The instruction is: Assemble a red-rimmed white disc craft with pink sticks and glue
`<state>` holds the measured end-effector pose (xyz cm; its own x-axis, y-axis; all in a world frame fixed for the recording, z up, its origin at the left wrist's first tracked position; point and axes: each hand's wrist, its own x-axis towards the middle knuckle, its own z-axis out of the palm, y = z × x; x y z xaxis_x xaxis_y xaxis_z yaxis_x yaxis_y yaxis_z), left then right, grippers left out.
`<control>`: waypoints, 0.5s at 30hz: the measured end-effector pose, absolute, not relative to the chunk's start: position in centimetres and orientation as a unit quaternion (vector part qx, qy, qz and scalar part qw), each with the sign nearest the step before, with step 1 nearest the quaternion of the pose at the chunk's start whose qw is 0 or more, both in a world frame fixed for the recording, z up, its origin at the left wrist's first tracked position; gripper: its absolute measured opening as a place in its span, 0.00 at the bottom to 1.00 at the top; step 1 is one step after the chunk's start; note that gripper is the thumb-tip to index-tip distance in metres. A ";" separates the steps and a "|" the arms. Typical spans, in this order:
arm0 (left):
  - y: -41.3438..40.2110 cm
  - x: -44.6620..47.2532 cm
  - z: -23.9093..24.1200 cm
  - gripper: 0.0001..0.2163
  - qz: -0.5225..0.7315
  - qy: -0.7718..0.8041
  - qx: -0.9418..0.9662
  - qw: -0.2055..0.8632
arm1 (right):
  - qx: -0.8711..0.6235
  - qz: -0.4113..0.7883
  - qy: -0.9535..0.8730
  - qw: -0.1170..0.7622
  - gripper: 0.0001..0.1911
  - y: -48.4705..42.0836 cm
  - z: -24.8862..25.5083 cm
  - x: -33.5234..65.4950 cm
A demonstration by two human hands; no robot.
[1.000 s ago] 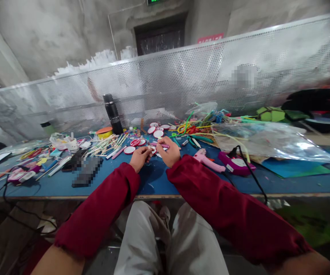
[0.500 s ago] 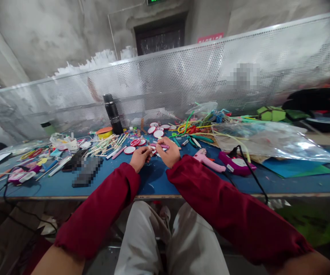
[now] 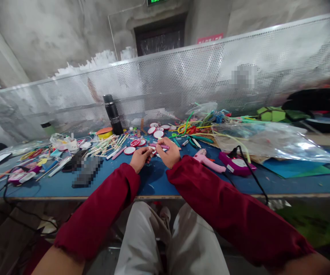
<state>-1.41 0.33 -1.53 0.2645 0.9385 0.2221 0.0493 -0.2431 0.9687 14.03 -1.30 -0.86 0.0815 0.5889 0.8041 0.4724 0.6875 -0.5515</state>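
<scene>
Pink stick (image 3: 162, 146): short, lying roughly level, held just above the blue table (image 3: 159, 183) at its middle, between your two hands.

Right hand (image 3: 169, 153): thumb and forefinger are pinched on the stick's right part, and the other fingers are curled under.

Left hand (image 3: 139, 158): fingers are curled in narrow, tips together at the stick's left end. Too small to tell whether they grip the stick or only touch it.

Both wrists rest on the table. Red sleeves run back to the near edge.

Just beyond the hands: red-and-white discs (image 3: 135, 142), some flat on the table, more behind them.
Left of the discs: a loose pile of thin sticks (image 3: 107, 144), then a yellow tape roll (image 3: 104, 133) and a black flask (image 3: 112, 114) standing upright.
Near left: a dark flat block (image 3: 87, 172), blurred out.

Right of your right hand: a pink glue gun (image 3: 207, 160) lying on its side. Just beside it is a purple unit (image 3: 236, 164) with a black cord trailing over the table edge.
Behind these: a tangle of coloured wires (image 3: 195, 128) and a clear bag (image 3: 270, 143) spread over the right end.

Back edge: a perforated metal screen (image 3: 182, 76) runs the full width.
</scene>
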 end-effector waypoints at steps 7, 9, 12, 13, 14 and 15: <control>0.4 -1.4 -1.6 0.19 0.467 0.383 0.635 0.481 | -0.391 0.043 -0.675 0.625 0.04 -1.3 -0.9 14.0; 0.5 -1.5 -1.7 0.19 0.465 0.380 0.637 0.483 | -0.390 0.043 -0.676 0.624 0.05 -1.4 -0.9 14.0; 0.5 -1.5 -1.7 0.19 0.467 0.377 0.636 0.485 | -0.387 0.040 -0.674 0.628 0.05 -1.4 -0.8 13.9; 0.5 -1.4 -1.7 0.19 0.468 0.377 0.635 0.486 | -0.388 0.038 -0.673 0.628 0.05 -1.4 -0.8 13.9; 0.5 -1.4 -1.6 0.18 0.469 0.377 0.633 0.487 | -0.391 0.036 -0.671 0.629 0.05 -1.4 -0.8 13.9; 0.5 -1.4 -1.6 0.18 0.469 0.378 0.632 0.488 | -0.393 0.035 -0.670 0.629 0.05 -1.4 -0.8 13.9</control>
